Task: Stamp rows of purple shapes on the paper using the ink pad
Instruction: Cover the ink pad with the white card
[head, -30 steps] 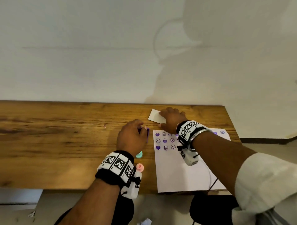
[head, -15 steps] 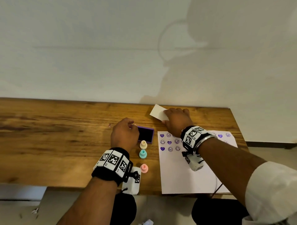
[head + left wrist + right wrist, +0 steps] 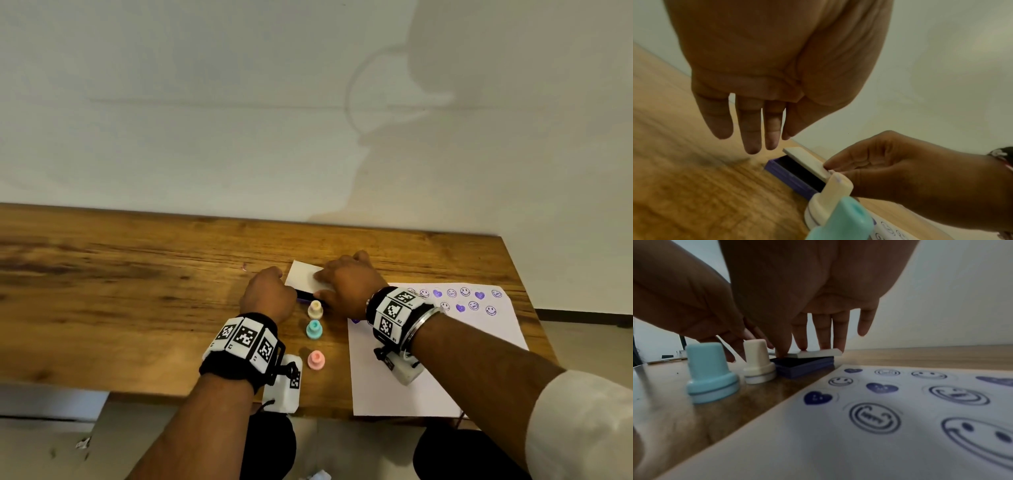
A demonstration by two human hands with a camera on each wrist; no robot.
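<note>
The purple ink pad (image 3: pixel 304 297) lies on the wooden table (image 3: pixel 137 291), left of the white paper (image 3: pixel 428 377) stamped with purple hearts and smileys. My right hand (image 3: pixel 344 282) pinches the white lid (image 3: pixel 303 275) and holds it tilted on top of the ink pad (image 3: pixel 807 366); the lid (image 3: pixel 807 160) covers part of the dark ink surface. My left hand (image 3: pixel 270 294) hovers at the pad's left end with its fingers (image 3: pixel 754 129) straight and holding nothing. In the right wrist view, several fingertips (image 3: pixel 823 344) rest on the lid (image 3: pixel 818 352).
Three small stamps stand in a column between my hands: cream (image 3: pixel 315 309), teal (image 3: pixel 314 329) and pink (image 3: pixel 315 359). The cream one stands right against the ink pad's near side. A wall runs behind the table; the table's right edge lies just beyond the paper.
My right hand has carried the white lid from behind the paper leftward onto the ink pad, which lay uncovered half a second ago. The left hand stays beside the pad.
</note>
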